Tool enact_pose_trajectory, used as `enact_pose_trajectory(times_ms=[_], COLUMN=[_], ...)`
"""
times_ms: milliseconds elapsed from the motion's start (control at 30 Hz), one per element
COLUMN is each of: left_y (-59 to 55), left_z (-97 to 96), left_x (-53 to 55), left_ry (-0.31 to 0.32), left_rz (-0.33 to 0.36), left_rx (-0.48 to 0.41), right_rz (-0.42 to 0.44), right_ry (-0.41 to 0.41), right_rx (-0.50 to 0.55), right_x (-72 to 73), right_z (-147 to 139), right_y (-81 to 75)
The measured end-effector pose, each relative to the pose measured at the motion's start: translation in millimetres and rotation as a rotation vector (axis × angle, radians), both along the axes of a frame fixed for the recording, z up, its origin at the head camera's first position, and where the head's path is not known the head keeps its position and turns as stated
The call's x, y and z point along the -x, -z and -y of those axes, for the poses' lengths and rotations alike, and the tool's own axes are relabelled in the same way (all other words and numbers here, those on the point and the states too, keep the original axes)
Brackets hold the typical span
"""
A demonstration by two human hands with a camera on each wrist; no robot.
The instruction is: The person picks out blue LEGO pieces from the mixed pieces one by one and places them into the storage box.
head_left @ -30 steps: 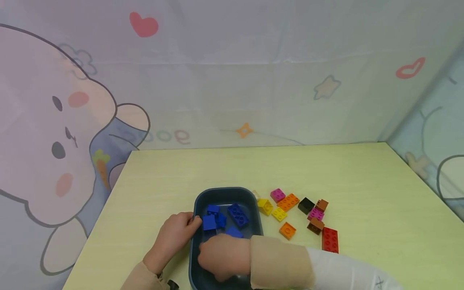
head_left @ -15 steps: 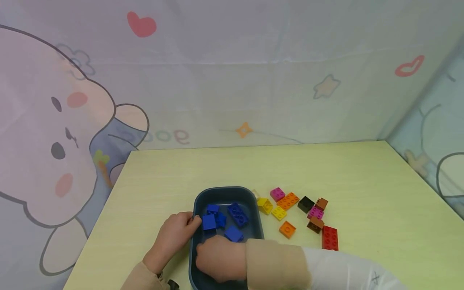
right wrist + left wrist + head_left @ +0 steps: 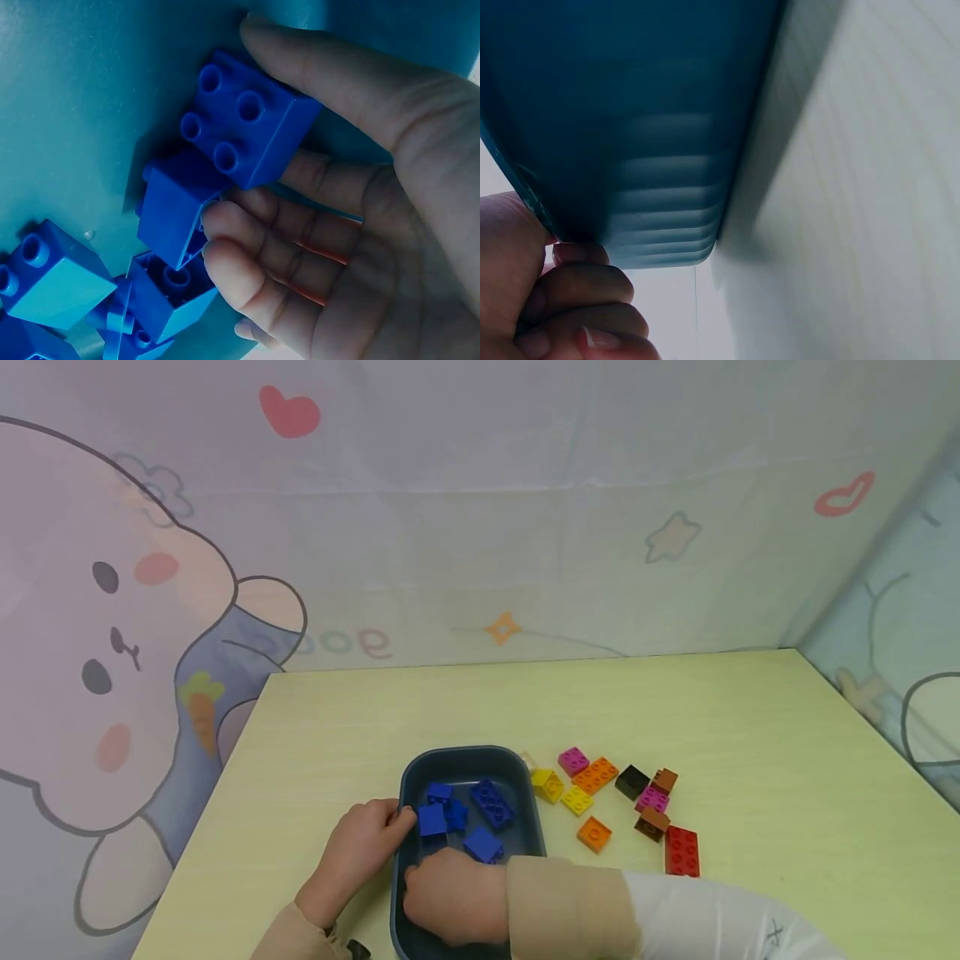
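My left hand grips the left rim of a dark teal plastic tray, thumb over the edge and fingers curled against the outside wall. In the left wrist view the tray's ribbed outer side fills the upper left. My right hand is down inside the tray's near half. Seen from the right wrist, its thumb and curled fingers lie around a blue four-stud toy brick; the fingertips touch a second blue brick. Several more blue bricks lie farther up in the tray.
Right of the tray, loose bricks lie on the pale yellow table: yellow, orange, pink, black, brown and red. A printed cloth backdrop stands behind the table.
My right hand has shifted slightly left within the tray, uncovering more of a blue brick beside it. The left hand keeps its place on the rim.
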State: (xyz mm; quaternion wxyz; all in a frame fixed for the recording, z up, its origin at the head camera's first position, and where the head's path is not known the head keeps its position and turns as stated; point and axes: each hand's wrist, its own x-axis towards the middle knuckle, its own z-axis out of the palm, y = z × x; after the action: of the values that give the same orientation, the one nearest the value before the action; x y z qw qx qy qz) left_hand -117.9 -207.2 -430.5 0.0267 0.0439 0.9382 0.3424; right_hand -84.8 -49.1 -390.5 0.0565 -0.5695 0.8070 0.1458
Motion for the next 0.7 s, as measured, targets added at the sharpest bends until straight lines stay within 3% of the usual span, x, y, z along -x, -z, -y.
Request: enact_pose_trajectory(times_ms=[700], left_y=[0.1], left_z=[-0.1], left_x=[-0.4], left_ry=[-0.001], left_rz=[-0.002], left_rx=[0.004], right_rz=[0.002], right_ry=[0.034], right_rx=[-0.025], right_x=[-3.0], right_z=[-5], right_y=[-11.9])
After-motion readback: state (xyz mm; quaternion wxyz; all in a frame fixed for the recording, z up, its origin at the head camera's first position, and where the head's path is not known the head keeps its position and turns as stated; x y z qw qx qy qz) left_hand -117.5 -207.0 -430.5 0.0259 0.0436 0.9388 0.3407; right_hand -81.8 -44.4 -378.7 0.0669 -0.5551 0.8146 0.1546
